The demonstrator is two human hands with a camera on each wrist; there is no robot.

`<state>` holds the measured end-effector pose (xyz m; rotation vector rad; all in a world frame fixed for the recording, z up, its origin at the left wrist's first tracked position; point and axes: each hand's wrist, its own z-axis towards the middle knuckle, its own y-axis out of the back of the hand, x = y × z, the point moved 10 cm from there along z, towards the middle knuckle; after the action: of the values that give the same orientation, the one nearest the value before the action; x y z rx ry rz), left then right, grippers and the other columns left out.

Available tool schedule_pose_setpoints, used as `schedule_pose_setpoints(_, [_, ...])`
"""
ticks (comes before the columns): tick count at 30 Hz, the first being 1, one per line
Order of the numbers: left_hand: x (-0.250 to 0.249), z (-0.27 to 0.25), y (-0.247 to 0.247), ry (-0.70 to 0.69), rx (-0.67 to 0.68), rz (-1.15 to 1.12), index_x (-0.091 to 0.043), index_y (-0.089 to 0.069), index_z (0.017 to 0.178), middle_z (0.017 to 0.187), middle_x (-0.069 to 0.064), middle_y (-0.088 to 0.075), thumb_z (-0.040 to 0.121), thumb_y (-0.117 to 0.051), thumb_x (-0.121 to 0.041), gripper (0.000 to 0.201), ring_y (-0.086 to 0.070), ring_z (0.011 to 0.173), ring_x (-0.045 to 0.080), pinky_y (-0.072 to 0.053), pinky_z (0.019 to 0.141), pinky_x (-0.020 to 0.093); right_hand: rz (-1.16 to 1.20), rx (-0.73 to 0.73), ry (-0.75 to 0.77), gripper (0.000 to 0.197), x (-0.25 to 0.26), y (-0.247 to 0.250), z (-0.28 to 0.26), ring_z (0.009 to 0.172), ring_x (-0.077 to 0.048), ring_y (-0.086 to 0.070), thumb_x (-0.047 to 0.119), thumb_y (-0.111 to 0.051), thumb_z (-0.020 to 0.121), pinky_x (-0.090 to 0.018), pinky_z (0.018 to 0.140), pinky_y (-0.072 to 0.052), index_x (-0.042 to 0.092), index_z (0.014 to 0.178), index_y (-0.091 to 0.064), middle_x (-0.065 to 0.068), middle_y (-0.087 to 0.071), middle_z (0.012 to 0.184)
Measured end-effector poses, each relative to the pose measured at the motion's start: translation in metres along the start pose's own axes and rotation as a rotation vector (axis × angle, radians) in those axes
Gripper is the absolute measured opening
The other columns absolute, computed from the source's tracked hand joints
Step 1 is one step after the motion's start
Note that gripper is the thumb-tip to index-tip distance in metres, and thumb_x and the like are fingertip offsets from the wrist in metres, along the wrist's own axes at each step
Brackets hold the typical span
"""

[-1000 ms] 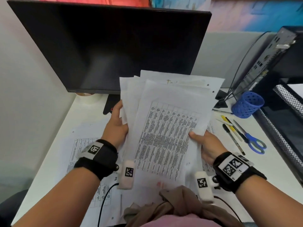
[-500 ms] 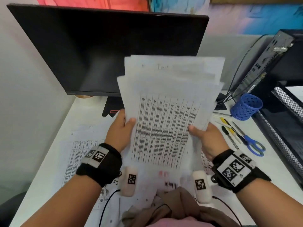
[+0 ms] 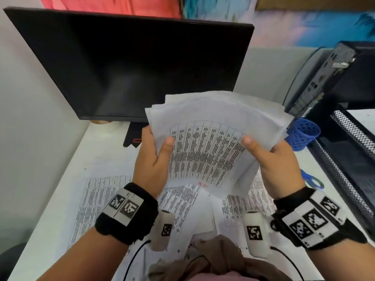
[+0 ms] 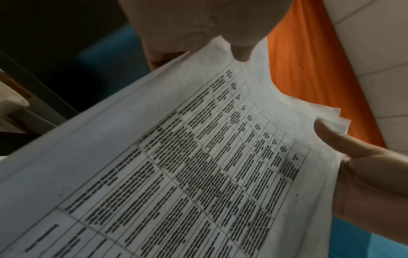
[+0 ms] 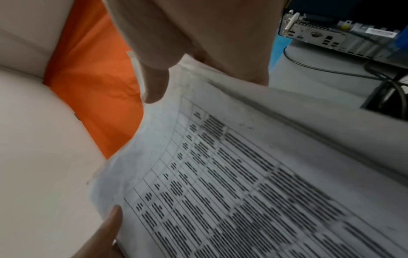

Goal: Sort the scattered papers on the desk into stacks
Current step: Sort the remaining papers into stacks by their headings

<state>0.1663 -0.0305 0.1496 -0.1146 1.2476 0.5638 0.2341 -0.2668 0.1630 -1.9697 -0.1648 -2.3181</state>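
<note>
I hold a bundle of printed papers (image 3: pixel 211 138) in the air above the desk, its top sheet a table of dense text. My left hand (image 3: pixel 154 157) grips the bundle's left edge, thumb on top. My right hand (image 3: pixel 269 159) grips the right edge the same way. The sheets bow upward between the two hands and their far edges fan out unevenly. The top sheet (image 4: pixel 198 165) fills the left wrist view, and the same bundle (image 5: pixel 243 183) fills the right wrist view. More printed sheets (image 3: pixel 97 199) lie flat on the white desk (image 3: pixel 101 155) below my hands.
A dark monitor (image 3: pixel 132 63) stands at the back. A blue mesh pen cup (image 3: pixel 303 134) and blue-handled scissors (image 3: pixel 313 182) lie at the right, beside a black mesh tray (image 3: pixel 351 151) and a computer case (image 3: pixel 328 74). A wall borders the desk's left side.
The bundle rose upright half a second ago, then came back down and now bows between my hands. Both thumbs have slid further in over the top sheet.
</note>
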Motion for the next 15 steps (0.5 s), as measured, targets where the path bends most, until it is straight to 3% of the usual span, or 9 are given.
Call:
schedule_pose_setpoints(4, [-0.003,0.005,0.003,0.008,-0.021,-0.084,-0.039,-0.038,0.114,0.115,-0.022,-0.055,0.098,-0.047,-0.016,0.030,-0.055,0.104,-0.014,-0.041,0.082,0.003,0.125,-0.119,0.145,0.035,0.032,0.008,0.008,0.096,-0.004,-0.065,0.025,-0.065,0.078,-0.016,0.079,-0.051,0.014,0.111,-0.060,0.008,-0.068,0.101])
schedule_pose_setpoints(8, [0.007,0.000,-0.005,0.067,0.022,-0.138,-0.027,-0.035,0.121,0.113,-0.020,-0.055,0.096,-0.049,-0.013,0.032,-0.056,0.100,-0.017,-0.043,0.077,0.001,0.037,-0.189,0.216,0.014,0.047,0.011,0.016,0.095,-0.003,-0.063,0.019,-0.063,0.088,-0.022,0.085,-0.051,0.021,0.102,-0.064,0.014,-0.068,0.096])
schedule_pose_setpoints(10, [0.012,-0.002,-0.005,0.090,0.015,-0.141,-0.023,-0.035,0.122,0.111,-0.021,-0.055,0.095,-0.051,-0.013,0.033,-0.055,0.097,-0.019,-0.042,0.075,0.000,0.007,-0.215,0.225,0.008,0.048,0.011,0.018,0.091,-0.006,-0.063,0.023,-0.061,0.090,-0.030,0.087,-0.052,0.022,0.095,-0.067,0.014,-0.068,0.090])
schedule_pose_setpoints(15, [0.025,-0.001,-0.001,0.142,-0.016,-0.168,-0.040,-0.040,0.112,0.103,-0.031,-0.060,0.095,-0.054,-0.015,0.034,-0.055,0.096,-0.021,-0.042,0.075,-0.002,0.121,-0.291,0.197,0.011,0.047,0.013,0.023,0.082,-0.016,-0.054,0.030,-0.057,0.089,-0.038,0.080,-0.047,0.028,0.079,-0.062,0.006,-0.059,0.080])
